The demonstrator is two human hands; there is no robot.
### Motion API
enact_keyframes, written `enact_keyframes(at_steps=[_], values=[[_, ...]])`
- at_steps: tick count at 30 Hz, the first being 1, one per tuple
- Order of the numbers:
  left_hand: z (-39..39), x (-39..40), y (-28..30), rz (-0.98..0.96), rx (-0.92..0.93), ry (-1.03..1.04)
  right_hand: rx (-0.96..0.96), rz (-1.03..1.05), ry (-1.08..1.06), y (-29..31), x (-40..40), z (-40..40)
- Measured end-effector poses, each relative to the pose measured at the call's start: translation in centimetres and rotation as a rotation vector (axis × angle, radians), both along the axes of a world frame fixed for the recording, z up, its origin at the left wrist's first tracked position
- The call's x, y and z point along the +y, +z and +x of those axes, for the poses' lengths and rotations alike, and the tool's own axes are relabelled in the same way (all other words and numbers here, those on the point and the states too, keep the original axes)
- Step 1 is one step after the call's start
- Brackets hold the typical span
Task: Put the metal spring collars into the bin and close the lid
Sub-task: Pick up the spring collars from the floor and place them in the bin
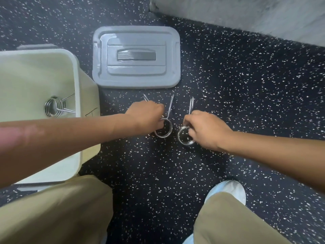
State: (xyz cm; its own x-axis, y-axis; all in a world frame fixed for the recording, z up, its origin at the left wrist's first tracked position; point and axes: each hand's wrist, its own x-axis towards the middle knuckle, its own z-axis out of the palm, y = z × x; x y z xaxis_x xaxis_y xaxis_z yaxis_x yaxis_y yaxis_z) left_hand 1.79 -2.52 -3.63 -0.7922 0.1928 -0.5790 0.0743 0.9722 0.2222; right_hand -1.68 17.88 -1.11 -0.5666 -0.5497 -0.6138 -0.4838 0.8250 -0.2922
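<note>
Two metal spring collars lie on the dark speckled floor in front of me. My left hand (pixel 149 114) is closed on the left spring collar (pixel 166 132), whose handles stick out past my fingers. My right hand (pixel 204 129) grips the right spring collar (pixel 182 138) at its coil. An open cream bin (pixel 78 81) stands at the left with one more spring collar (pixel 55 107) lying inside. The grey lid (pixel 136 57) lies flat on the floor beyond my hands, to the right of the bin.
A pale grey wall base (pixel 246 16) runs across the top right. My knees in tan trousers (pixel 58 212) and a light shoe (pixel 228 189) fill the bottom of the view. The speckled floor (pixel 246 88) stretches to the right.
</note>
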Motion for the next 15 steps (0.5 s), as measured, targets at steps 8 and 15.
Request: enact_keyframes(at_steps=[8,15], values=[[1.8,-3.1,3.5,0.021,0.089,0.032,0.045,-0.043,-0.028,1.3,-1.8,0.5],[4.1,-6.0,7.7,0.036,0.229,0.002,0.153,-0.083,0.073,3.4,-4.1,0.7]])
